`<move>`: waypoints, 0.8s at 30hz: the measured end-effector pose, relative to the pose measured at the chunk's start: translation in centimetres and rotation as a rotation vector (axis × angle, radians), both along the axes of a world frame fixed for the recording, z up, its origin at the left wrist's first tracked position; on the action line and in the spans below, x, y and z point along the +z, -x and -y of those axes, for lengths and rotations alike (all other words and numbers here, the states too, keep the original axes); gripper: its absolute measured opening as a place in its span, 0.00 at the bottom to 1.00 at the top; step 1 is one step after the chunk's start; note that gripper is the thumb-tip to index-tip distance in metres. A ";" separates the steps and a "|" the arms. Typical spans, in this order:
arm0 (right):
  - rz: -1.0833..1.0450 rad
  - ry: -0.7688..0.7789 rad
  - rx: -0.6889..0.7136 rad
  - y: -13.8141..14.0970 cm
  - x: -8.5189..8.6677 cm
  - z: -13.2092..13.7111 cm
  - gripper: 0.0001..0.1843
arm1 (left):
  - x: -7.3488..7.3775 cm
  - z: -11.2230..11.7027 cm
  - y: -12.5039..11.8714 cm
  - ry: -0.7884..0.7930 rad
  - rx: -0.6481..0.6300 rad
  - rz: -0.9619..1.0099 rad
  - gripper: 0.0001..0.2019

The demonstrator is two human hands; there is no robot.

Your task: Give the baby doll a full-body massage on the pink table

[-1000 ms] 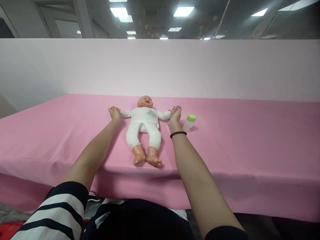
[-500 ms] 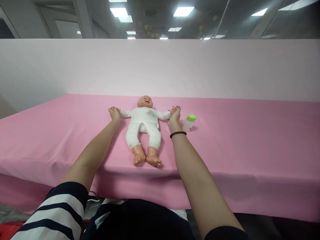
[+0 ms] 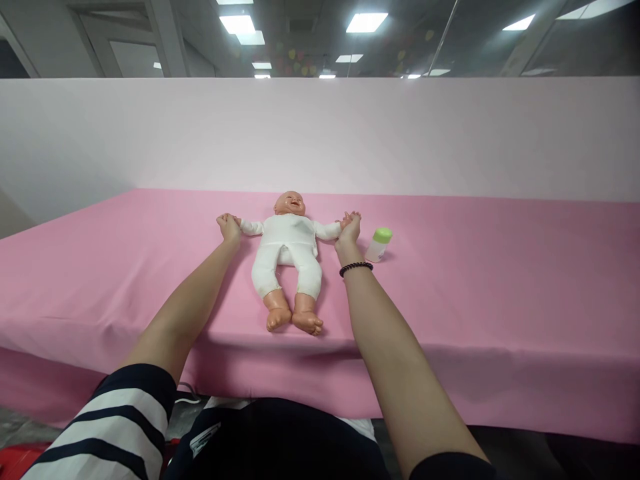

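Observation:
A baby doll (image 3: 289,250) in a white suit lies on its back on the pink table (image 3: 475,287), head away from me, arms spread wide. My left hand (image 3: 229,227) is closed around the doll's hand on the left side. My right hand (image 3: 350,230), with a dark bead bracelet on the wrist, is closed around the doll's other hand. A small bottle with a green cap (image 3: 379,244) stands just right of my right hand, apart from it.
A pale pink backdrop wall (image 3: 320,133) rises behind the table. The table's front edge runs just below the doll's feet. Something red (image 3: 13,460) shows at the lower left, on the floor.

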State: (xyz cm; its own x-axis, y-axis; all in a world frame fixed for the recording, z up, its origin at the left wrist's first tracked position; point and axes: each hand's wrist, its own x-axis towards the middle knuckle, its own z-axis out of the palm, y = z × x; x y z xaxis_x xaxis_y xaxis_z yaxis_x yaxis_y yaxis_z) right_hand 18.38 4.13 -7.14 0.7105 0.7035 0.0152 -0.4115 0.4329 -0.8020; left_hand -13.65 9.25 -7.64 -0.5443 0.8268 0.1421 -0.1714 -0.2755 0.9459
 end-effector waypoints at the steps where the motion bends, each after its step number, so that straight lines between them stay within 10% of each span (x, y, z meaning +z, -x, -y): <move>1: -0.005 0.004 0.006 0.0 0.0 0.0 0.17 | 0.0 0.1 0.0 -0.001 0.000 -0.003 0.11; 24: -0.094 -0.006 0.016 0.7 0.6 0.6 0.08 | 0.5 0.5 -0.2 -0.007 -0.024 0.117 0.13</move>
